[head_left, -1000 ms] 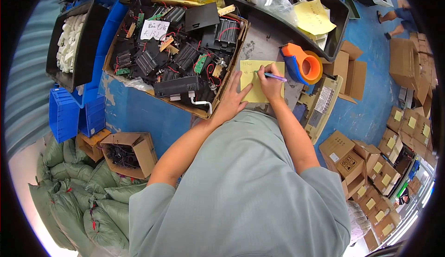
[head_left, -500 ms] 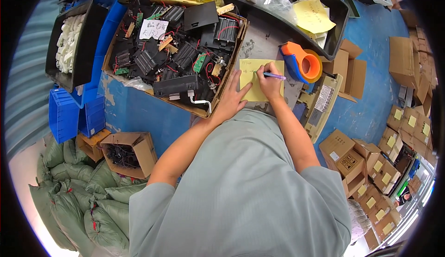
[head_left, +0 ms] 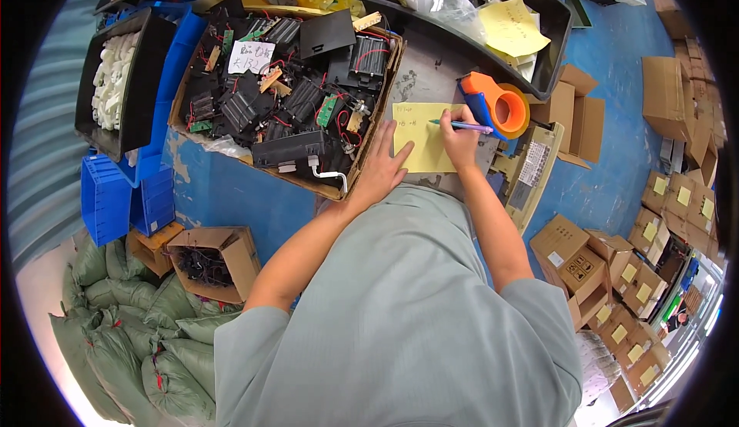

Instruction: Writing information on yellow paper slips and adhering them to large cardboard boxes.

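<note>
A yellow sheet of paper (head_left: 427, 146) with some handwriting lies on the grey table just ahead of me. My right hand (head_left: 459, 141) holds a purple pen (head_left: 479, 128) over the sheet's right side, its tip pointing left toward the writing. Flat at the paper's left edge rests my left hand (head_left: 380, 169), fingers spread and pressing on it. Close to that hand stands a cardboard box (head_left: 332, 191) full of black battery holders (head_left: 305, 99), red wires and green circuit boards. Right of the pen is an orange and blue tape dispenser (head_left: 502, 106).
Beyond the paper sits a black bin (head_left: 565, 58) with plastic bags and yellow notes. A black tray of white parts (head_left: 115, 81) and blue crates (head_left: 105, 188) are at left. Green sacks (head_left: 115, 342) lie lower left. Cartons (head_left: 573, 254) are stacked at right.
My right hand has shifted right across the paper with the pen, uncovering more of the writing. My left hand stays on the sheet. The view has moved slightly.
</note>
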Demonstrator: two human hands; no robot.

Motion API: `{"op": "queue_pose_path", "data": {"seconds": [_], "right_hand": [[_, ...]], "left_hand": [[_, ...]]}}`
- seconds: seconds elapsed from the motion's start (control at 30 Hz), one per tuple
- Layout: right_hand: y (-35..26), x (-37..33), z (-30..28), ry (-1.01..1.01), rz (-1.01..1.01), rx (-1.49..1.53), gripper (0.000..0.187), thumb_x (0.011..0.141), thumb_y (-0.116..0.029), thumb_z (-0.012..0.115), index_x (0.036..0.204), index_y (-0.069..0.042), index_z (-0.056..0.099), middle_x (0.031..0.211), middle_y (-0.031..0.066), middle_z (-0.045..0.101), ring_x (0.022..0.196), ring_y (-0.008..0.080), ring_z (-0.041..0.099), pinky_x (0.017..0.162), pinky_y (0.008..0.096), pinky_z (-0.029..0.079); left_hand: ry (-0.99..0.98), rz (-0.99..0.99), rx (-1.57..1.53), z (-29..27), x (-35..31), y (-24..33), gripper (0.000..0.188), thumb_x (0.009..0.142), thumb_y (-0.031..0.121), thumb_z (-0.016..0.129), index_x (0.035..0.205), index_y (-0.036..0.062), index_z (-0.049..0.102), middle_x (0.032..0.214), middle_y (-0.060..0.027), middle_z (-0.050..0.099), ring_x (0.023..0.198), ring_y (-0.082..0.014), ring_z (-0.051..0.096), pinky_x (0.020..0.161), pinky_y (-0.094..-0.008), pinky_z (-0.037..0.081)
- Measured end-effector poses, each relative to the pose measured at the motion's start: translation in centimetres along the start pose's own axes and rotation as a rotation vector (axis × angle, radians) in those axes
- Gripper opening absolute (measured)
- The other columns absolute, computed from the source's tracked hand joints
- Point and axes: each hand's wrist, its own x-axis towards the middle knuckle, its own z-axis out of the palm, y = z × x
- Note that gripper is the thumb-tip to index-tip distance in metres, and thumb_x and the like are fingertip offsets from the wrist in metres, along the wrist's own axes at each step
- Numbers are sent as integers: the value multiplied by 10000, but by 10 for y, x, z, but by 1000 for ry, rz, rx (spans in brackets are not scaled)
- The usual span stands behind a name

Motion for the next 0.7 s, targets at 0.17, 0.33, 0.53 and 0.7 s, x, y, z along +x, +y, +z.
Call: {"op": "queue_pose_path", "data": {"seconds": [0.17, 0.33, 0.53, 0.7], "right_hand": [[-8, -7, 6, 1, 5, 24, 252, 834, -88, 663, 674, -52, 471, 568, 12, 493, 495, 123, 383, 482, 257, 346], [-15, -12, 12, -86, 23, -38, 256, 830, -87, 673, 677, -49, 471, 565, 17, 498, 490, 128, 378, 476, 265, 346], [-11, -12, 14, -75, -36, -79, 264, 822, -80, 683, 677, -45, 466, 560, 23, 496, 488, 136, 370, 472, 276, 347], [-13, -12, 14, -100, -48, -53, 271, 814, -74, 693, 676, -42, 462, 559, 27, 495, 488, 141, 370, 474, 281, 350]], "left_hand": [[-34, 78, 126, -10, 8, 5, 483, 809, 206, 645, 1238, 14, 536, 1421, -224, 407, 1251, -344, 434, 1000, -420, 366], [-161, 41, 120, -7, 6, 4, 440, 815, 184, 623, 1196, -18, 541, 1361, -163, 492, 1038, -263, 515, 869, -354, 391], [-172, 76, 183, -15, 10, 8, 441, 817, 173, 620, 1215, -1, 543, 1348, -111, 522, 926, -222, 519, 816, -321, 396], [-41, 166, 228, -15, 11, 7, 462, 794, 153, 615, 1225, 4, 542, 1348, -111, 524, 924, -226, 502, 796, -329, 388]]}}
